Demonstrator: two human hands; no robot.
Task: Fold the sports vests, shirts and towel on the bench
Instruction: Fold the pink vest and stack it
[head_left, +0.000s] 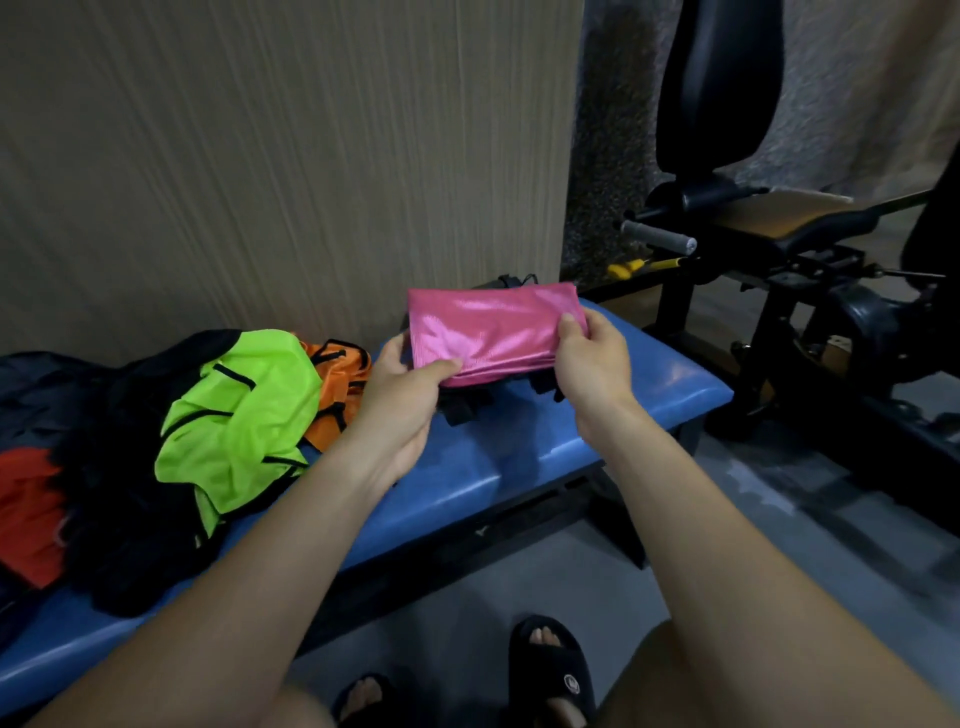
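A folded pink sports vest (488, 327) is held just above the right end of the blue padded bench (519, 462). My left hand (410, 395) grips its near left corner and my right hand (587, 358) grips its right edge. Black straps hang from under the pink vest. To the left on the bench lies a loose heap: a neon green vest (244, 415), an orange vest (337, 384) behind it, black garments (130, 519) and a red garment (28, 514) at the far left.
A beige wall panel (285, 156) stands right behind the bench. Black gym equipment (779, 260) with a padded seat and grey handle fills the right side. My feet in black slippers (550, 670) stand on the grey floor before the bench.
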